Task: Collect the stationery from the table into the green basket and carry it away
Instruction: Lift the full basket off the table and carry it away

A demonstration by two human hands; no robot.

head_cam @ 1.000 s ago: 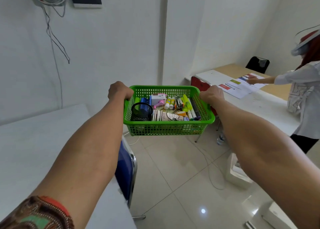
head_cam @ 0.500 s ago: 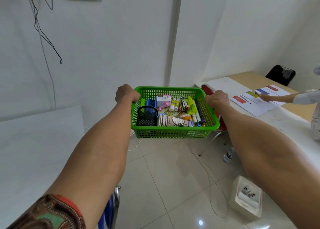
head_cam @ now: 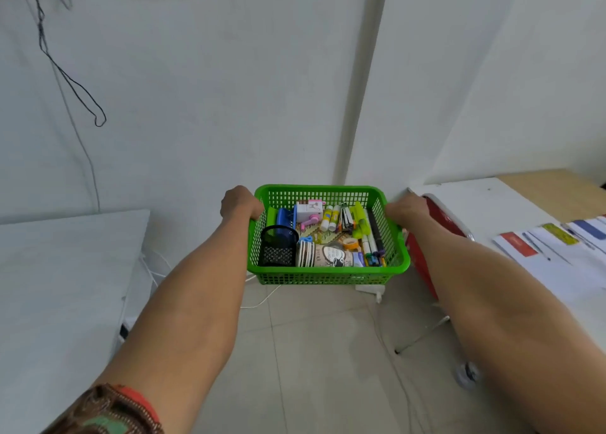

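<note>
I hold the green basket (head_cam: 323, 278) out in front of me in the air above the tiled floor. My left hand (head_cam: 238, 202) grips its left rim and my right hand (head_cam: 406, 209) grips its right rim. Inside lie a black mesh pen cup (head_cam: 278, 246), glue sticks (head_cam: 330, 217), a yellow-green highlighter (head_cam: 360, 221), markers (head_cam: 372, 248), a small white box (head_cam: 308, 209), tape rolls (head_cam: 350, 244) and a patterned pouch (head_cam: 331, 256).
A white table (head_cam: 59, 269) stands at the left. At the right is another white table (head_cam: 511, 210) with printed sheets (head_cam: 557, 240), and a red chair (head_cam: 436, 233) tucked against it. White cables (head_cam: 262, 297) and a small bottle (head_cam: 467, 373) lie on the floor. The wall is straight ahead.
My view has swung left and I have stepped toward the wall with the basket. The other person and the blue chair have left the view.
</note>
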